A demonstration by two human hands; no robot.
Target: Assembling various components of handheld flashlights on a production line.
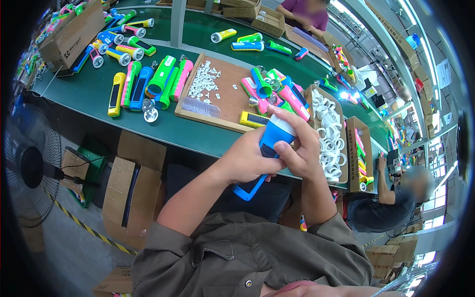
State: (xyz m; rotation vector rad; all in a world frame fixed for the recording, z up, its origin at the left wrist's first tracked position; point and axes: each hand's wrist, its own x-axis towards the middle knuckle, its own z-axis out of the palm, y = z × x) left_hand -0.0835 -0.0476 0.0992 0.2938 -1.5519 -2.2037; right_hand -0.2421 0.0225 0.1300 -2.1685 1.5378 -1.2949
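A blue flashlight (276, 134) with a white ring at its head is held in front of me, tilted with the head up and to the right. My left hand (250, 156) is wrapped round its body. Fingers of my right hand (303, 148) close round the white ring, the thumb pressing near the body's top. Just beyond my hands, a wooden tray (230, 74) bears small white plastic parts (204, 79), clear round lenses (200, 107) and a heap of pink, green and blue flashlight bodies (292, 99). A yellow flashlight body (253, 119) lies at the tray's near edge.
Right of the tray stands a carton of white rings (330, 143), then a carton of flashlights (363, 163). More flashlight bodies (141, 86) lie on the green bench (89, 101) at left. A fan (32, 166) stands at far left. Co-workers sit at right (383, 210) and across (309, 17).
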